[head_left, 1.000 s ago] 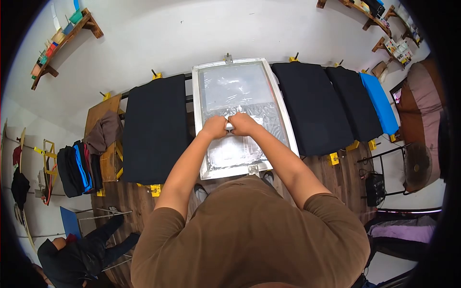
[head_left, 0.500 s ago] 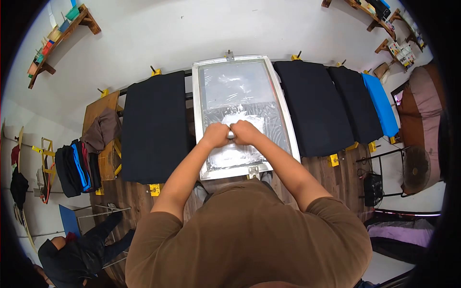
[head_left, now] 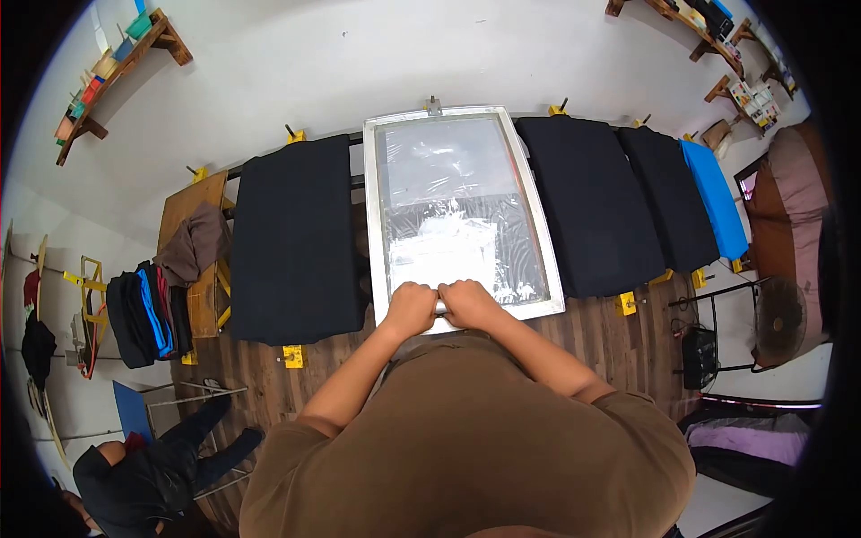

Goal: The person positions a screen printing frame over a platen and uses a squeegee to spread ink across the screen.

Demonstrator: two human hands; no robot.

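Overhead, from the head camera, both fists are pressing together at the near edge of the screen-printing frame [head_left: 538,235], the left hand [head_left: 410,309] and the right hand [head_left: 470,304] closing tight around a squeegee handle [head_left: 439,307] (only a pale sliver of it is showing between the knuckles). That frame is lying flat on the long wooden table [head_left: 628,336], its mesh glinting silver with a white patch of ink [head_left: 441,255] just beyond the hands. Dark shirts are lying on either side: one black shirt [head_left: 291,238] to the left, another black shirt [head_left: 587,202] to the right, a blue shirt [head_left: 713,197] farther along. Another person [head_left: 143,480] is crouching at lower left.
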